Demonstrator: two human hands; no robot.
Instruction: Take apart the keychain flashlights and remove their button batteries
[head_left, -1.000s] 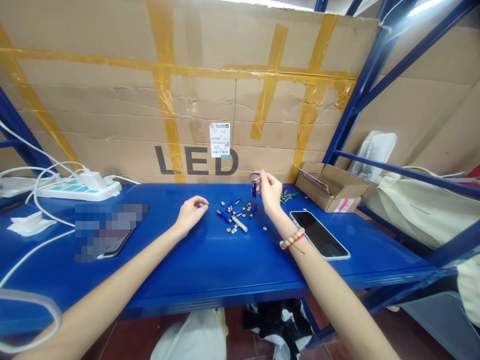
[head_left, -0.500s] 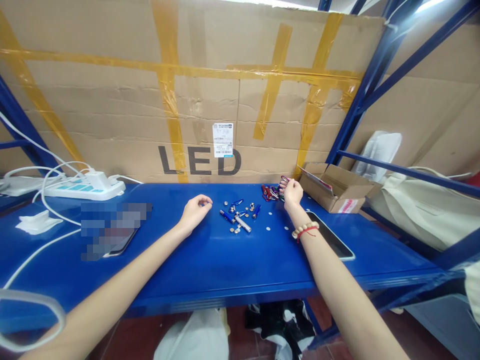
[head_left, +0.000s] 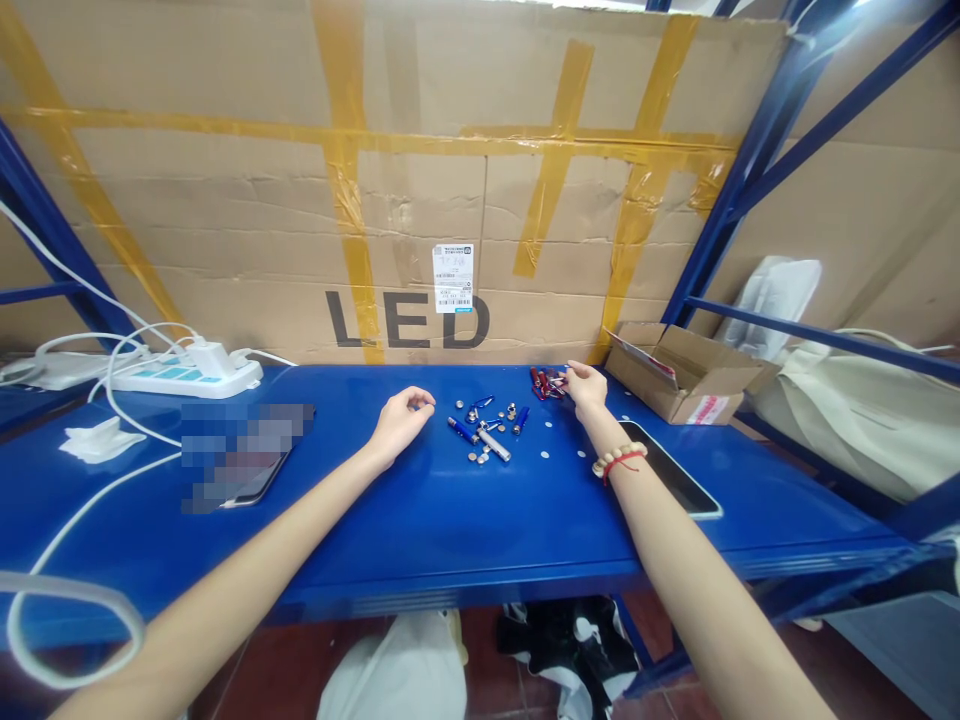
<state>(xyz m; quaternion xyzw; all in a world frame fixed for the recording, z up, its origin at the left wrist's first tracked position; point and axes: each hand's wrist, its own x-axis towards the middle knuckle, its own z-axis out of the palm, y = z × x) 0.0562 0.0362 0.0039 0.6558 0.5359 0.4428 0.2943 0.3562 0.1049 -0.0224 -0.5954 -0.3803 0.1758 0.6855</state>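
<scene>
My right hand [head_left: 585, 388] rests at the back of the blue shelf [head_left: 450, 520], its fingers pinched at a small pile of red keychain lights [head_left: 544, 382]. My left hand [head_left: 405, 418] lies on the shelf with thumb and forefinger pressed together; whether anything is between them I cannot make out. Between the hands lie several small blue and silver light parts [head_left: 484, 435] and several round button cells [head_left: 474, 458]. A bead bracelet [head_left: 619, 460] sits on my right wrist.
A phone [head_left: 671, 478] lies face up by my right forearm. An open cardboard box [head_left: 686, 372] stands at the back right. A white power strip [head_left: 187, 375] with cables, a folded tissue [head_left: 94, 440] and a blurred phone [head_left: 240, 465] lie left. A taped LED carton [head_left: 405, 200] forms the back wall.
My right hand carried a purple keychain light from above the loose parts to the right and back, down to the pile of red ones. The left hand stayed put.
</scene>
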